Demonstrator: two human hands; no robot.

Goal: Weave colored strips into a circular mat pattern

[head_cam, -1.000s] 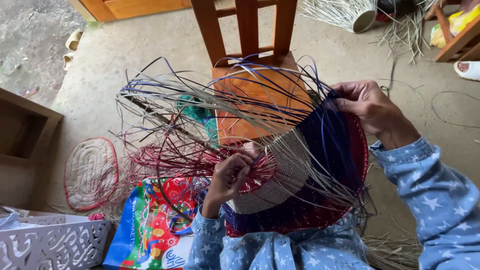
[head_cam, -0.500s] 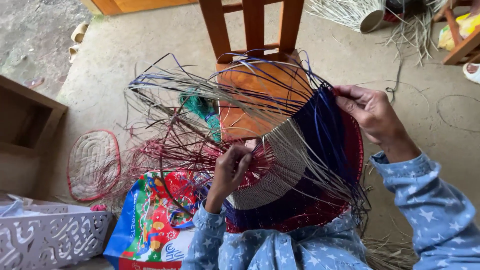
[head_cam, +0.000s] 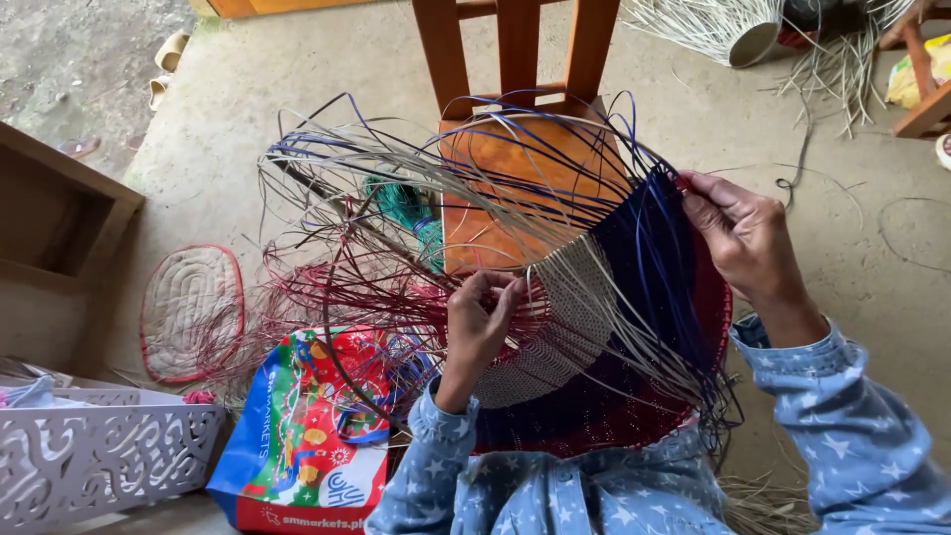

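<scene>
A half-woven basket point(head_cam: 594, 347) rests in my lap, with bands of dark blue, red and pale tan weave. Long loose strands point(head_cam: 396, 188) in blue, tan and red fan out from it to the left. My left hand point(head_cam: 477, 322) is closed on red strands at the weave's inner edge. My right hand point(head_cam: 743, 233) grips the basket's far rim at the blue band, fingers pinching strands there. Both sleeves are light blue with white stars.
A wooden chair point(head_cam: 515, 168) stands right in front of me. A colourful shopping bag point(head_cam: 312, 436) and a white cut-out basket point(head_cam: 94, 451) sit at my lower left. An oval woven mat point(head_cam: 188, 312) lies on the concrete floor. Bundled reeds point(head_cam: 713, 25) lie at top right.
My left hand has shifted slightly along the red strands and my right hand stays on the rim. The basket has tilted a little.
</scene>
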